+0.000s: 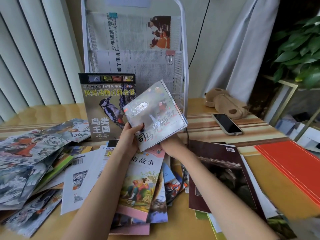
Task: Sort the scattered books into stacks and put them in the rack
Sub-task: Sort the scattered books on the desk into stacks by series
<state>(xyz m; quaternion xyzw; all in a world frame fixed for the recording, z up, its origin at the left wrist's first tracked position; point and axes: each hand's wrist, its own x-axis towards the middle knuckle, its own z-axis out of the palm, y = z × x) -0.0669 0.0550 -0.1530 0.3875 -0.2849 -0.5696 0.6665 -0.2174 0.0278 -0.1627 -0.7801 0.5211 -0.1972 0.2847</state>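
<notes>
Scattered books [138,184] cover the near table [270,172]. Above them, the left hand [129,138] pinches a glossy book's [155,115] near-left corner, thumb on the cover; the right hand [170,145] grips its near edge from underneath. Just beyond, a bird book [102,104] stands against the white rack [183,54] holding newspapers [138,47].

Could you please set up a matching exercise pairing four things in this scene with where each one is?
Things:
1. bird book
2. glossy book
3. phone
4. newspapers

Places:
A. held up in the left hand and right hand
B. clipped in the rack's upper pockets
C. flat on the table, beside the plush toy
D. upright at the foot of the rack

Pairs: 1-D, 2-A, 3-C, 4-B
</notes>
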